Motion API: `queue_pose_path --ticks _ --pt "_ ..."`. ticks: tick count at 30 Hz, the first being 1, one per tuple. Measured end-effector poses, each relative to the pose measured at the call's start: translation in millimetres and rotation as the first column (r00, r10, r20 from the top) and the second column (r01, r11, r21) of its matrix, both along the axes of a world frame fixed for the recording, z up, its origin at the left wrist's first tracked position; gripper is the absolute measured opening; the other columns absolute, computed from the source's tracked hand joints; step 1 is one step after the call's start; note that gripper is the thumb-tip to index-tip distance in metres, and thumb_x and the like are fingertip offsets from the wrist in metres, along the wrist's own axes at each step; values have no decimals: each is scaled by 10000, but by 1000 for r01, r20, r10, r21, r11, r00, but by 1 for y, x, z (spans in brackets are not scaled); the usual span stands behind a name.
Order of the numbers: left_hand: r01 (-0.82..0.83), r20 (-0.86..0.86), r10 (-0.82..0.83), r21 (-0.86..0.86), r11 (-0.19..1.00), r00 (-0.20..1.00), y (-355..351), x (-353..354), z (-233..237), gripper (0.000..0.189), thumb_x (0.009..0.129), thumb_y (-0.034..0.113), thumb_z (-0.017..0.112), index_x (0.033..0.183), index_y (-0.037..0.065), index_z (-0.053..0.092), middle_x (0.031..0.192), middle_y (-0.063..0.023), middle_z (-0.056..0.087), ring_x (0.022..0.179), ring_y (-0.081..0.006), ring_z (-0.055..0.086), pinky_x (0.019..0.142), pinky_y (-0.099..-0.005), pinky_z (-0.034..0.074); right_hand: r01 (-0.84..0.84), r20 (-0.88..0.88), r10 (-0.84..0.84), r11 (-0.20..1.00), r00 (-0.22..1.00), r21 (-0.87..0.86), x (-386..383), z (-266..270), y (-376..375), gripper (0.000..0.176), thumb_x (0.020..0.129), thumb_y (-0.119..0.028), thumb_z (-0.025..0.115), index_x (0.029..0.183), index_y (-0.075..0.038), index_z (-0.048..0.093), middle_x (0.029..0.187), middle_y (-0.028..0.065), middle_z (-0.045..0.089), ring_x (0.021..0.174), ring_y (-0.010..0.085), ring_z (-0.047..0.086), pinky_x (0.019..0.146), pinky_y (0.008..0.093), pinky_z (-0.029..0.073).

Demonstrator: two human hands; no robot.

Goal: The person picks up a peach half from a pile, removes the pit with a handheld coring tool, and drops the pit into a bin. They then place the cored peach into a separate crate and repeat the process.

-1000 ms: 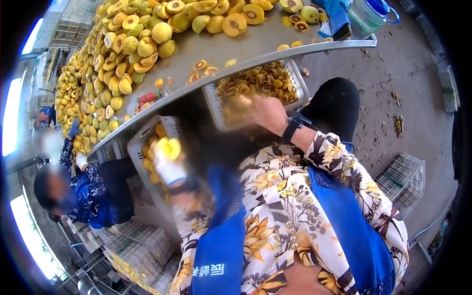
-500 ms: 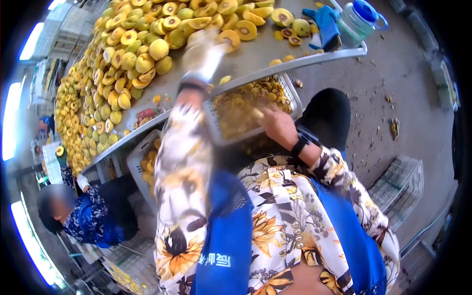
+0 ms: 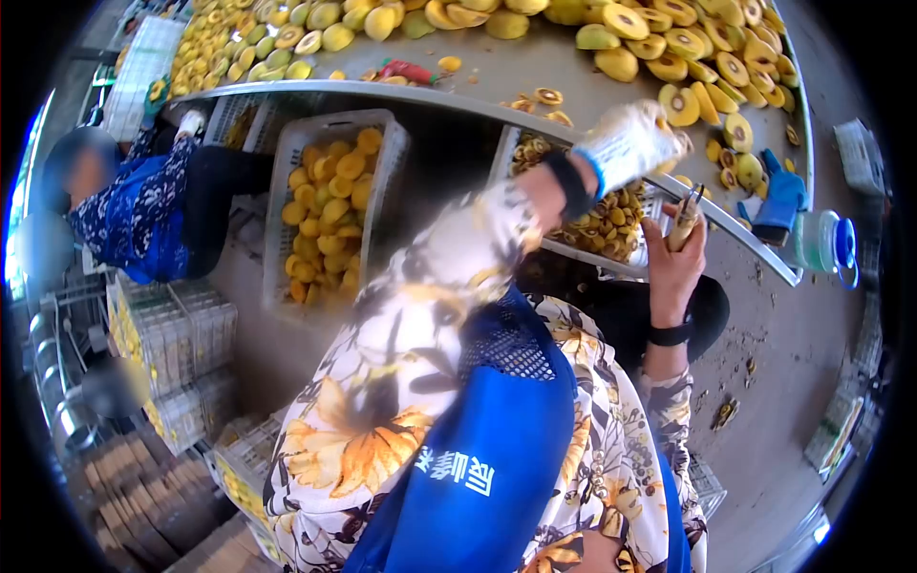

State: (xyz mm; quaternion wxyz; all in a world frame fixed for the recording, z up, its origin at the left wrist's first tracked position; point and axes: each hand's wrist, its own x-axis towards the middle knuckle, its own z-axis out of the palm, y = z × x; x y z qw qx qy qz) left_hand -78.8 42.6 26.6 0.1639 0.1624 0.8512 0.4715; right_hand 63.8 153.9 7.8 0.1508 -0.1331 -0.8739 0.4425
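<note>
My left hand (image 3: 630, 145), in a white glove with a blue cuff, is over the metal table's front edge, close to the halved yellow peaches (image 3: 680, 105). Its fingers are blurred. Bare and closed, my right hand (image 3: 676, 256) grips a pitting tool (image 3: 684, 222) with a pale handle and a thin curved metal tip pointing up. Below both hands, partly under the table edge, stands a white crate (image 3: 638, 256) of small brown and yellow pit pieces (image 3: 611, 222). My left forearm hides part of it.
Peach halves cover much of the metal table (image 3: 535, 59). A blue glove (image 3: 783, 191) and a clear jug with a blue lid (image 3: 823, 241) are at its right end. Another crate (image 3: 275, 234) holds yellow peach halves. A co-worker (image 3: 143, 205) sits at the left; stacked crates (image 3: 177, 334) stand nearby.
My view has turned left. My left hand has come from the big pile to the table edge by my right hand. My right hand has risen from the pit crate, now showing the tool.
</note>
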Motion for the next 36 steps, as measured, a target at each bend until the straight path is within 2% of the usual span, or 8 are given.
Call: queue_pose_path --ticks 1,6,9,16,22,25,28,36 --pt "-88 339 9 218 972 941 -14 22 9 501 830 475 536 1054 31 598 976 -191 634 849 -269 632 783 -324 497 -51 -18 52 998 998 47 -4 1 -6 628 696 -184 784 1230 -44 486 1027 131 641 916 250 631 787 322 493" --pt "114 -764 -71 3 993 642 -72 76 -43 317 909 156 442 1177 -3 502 1177 -170 531 1098 -262 503 970 -330 387 -366 -76 372 927 925 76 -19 -7 -21 591 655 -152 783 1172 -31 523 1054 146 620 937 271 614 804 330 491" --pt "-420 646 6 489 765 763 -91 90 21 506 971 462 342 1166 40 545 1104 -93 579 1000 -181 554 896 -312 449 -364 -14 411 789 911 -495 -16 -4 -33 385 782 -163 685 1117 -27 554 781 38 595 592 101 520 529 211 414" --pt "-694 768 20 567 444 640 -83 94 -49 344 929 371 517 1102 84 598 1012 -25 610 893 -148 544 756 -303 472 -245 -259 298 945 919 216 -20 -13 -58 254 798 -163 674 996 -9 631 721 139 628 604 154 612 605 280 497" --pt "-214 110 187 360 908 976 -85 99 -31 242 919 203 529 1103 60 597 1002 -35 619 849 -155 571 750 -287 471 -306 -19 306 951 952 -51 -11 3 -52 241 766 -133 686 983 -41 637 723 153 633 601 265 608 589 302 485" --pt "-259 150 216 399 879 965 -77 108 -36 238 910 158 525 1105 38 593 1033 -62 621 841 -163 585 769 -276 464 -293 -56 299 950 953 106 -11 -4 -51 191 746 -116 685 914 -44 628 732 174 617 630 319 606 580 331 483" --pt "-464 498 -109 853 237 860 -68 100 -77 206 912 150 522 1047 17 603 999 -77 627 869 -163 590 779 -272 464 -267 -85 289 942 954 202 -9 -10 -56 147 731 -146 673 814 -52 598 693 174 588 644 362 582 570 393 465" --pt "-731 738 198 520 443 645 -71 85 -22 331 910 342 519 1062 49 543 854 -52 621 691 -146 594 560 -261 483 -171 249 168 985 954 -9 7 -13 -67 234 804 -201 638 846 -3 522 728 231 599 706 412 592 594 427 466"
